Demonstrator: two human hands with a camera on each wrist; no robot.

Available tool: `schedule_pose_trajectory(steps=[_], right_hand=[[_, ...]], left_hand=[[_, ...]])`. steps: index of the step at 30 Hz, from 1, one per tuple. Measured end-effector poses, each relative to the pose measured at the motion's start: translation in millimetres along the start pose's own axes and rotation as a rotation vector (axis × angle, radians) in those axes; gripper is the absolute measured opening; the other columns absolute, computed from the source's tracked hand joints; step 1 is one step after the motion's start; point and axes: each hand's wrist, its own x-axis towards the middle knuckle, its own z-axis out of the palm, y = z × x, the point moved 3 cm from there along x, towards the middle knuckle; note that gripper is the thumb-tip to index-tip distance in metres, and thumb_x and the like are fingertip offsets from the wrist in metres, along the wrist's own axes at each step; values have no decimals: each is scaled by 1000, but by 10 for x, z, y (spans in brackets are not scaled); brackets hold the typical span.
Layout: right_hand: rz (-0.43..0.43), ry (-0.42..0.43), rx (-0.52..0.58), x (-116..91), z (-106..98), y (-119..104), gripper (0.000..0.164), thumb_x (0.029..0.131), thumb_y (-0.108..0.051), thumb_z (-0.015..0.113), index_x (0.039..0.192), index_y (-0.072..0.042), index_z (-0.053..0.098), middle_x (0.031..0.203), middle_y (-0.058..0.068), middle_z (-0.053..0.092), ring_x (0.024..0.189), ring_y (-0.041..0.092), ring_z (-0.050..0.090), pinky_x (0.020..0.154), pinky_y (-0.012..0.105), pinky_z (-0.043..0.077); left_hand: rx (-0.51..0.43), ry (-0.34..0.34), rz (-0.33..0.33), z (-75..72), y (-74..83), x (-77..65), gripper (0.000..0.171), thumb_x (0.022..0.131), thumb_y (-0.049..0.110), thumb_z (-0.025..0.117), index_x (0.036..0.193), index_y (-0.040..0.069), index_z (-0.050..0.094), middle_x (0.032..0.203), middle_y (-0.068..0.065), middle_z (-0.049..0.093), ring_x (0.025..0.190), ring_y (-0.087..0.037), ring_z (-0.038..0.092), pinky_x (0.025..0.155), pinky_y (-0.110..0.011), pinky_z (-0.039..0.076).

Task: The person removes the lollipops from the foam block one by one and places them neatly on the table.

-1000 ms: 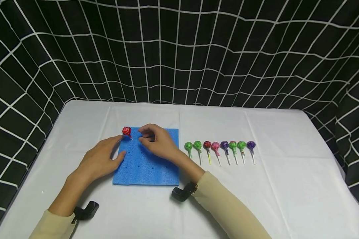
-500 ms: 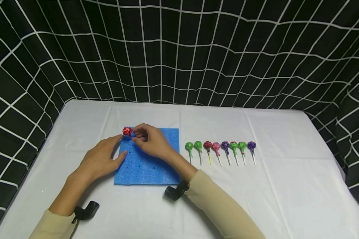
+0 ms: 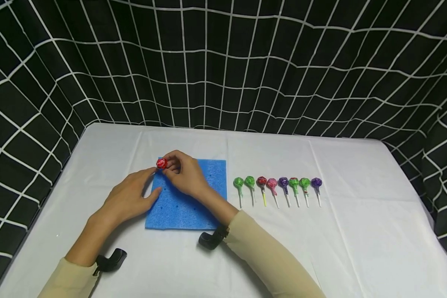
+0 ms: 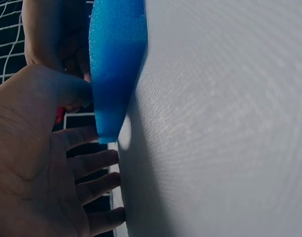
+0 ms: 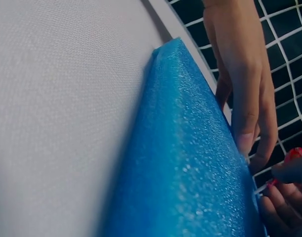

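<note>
A red-wrapped lollipop point(image 3: 162, 164) stands upright at the far left corner of a blue foam block point(image 3: 186, 211). My right hand point(image 3: 186, 174) pinches it between thumb and fingers, just below the candy. In the right wrist view, the red wrapper point(image 5: 295, 154) shows beside the thumb, its stick partly hidden by the fingers. My left hand point(image 3: 128, 196) rests at the block's left side with fingers spread, thumb on the top face. From the left wrist, the straight fingers point(image 4: 99, 187) reach down past the block's edge.
Right of the block lies a row of several lollipops, from a green one point(image 3: 238, 182) to a purple one point(image 3: 316, 182). Small dark holes dot the block's top. A white cloth point(image 3: 357, 231) covers the table; a dark, white-gridded curtain point(image 3: 223, 62) hangs behind it.
My right hand has moved left from beside the red lollipop and now pinches it. The left hand has kept its place at the block's left edge.
</note>
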Motion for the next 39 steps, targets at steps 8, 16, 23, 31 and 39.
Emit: schedule_pose_trajectory(steps=[8,16,23,31,39], right_hand=[[-2,32,33,-8,11,27,25,95,3,73,119,3,69,108,20,77,97,28,77,82,16,61],[-34,58,14,-36,-20,43,22,96,4,71,118,3,65,105,19,75,94,26,75,83,15,60],[-58,72,-30,-91,-40,37,23,97,5,67,120,2,64,107,18,76,93,25,75,84,19,60],[-19,71,34,-112,-25,64,23,97,3,71,120,2,66,110,20,76,100,28,77,86,19,62],[-24,107,78,-97,-43,51,24,94,4,72,118,4,67,108,20,76,98,29,77,85,19,63]], left_hand=[[-8,3,5,-8,13,-5,66,104,36,59,160,3,43,162,-23,50,151,-47,45,120,-67,41],[-10,15,14,-6,12,2,63,105,36,59,159,6,45,161,-22,51,151,-46,46,119,-67,42],[0,9,9,8,15,3,64,105,37,59,159,6,46,161,-22,51,151,-46,46,120,-68,41],[5,2,5,14,11,-10,64,105,37,58,159,5,45,161,-23,50,151,-47,45,120,-67,41],[-7,7,10,15,3,6,64,105,37,59,159,6,45,162,-22,50,151,-46,45,121,-67,40]])
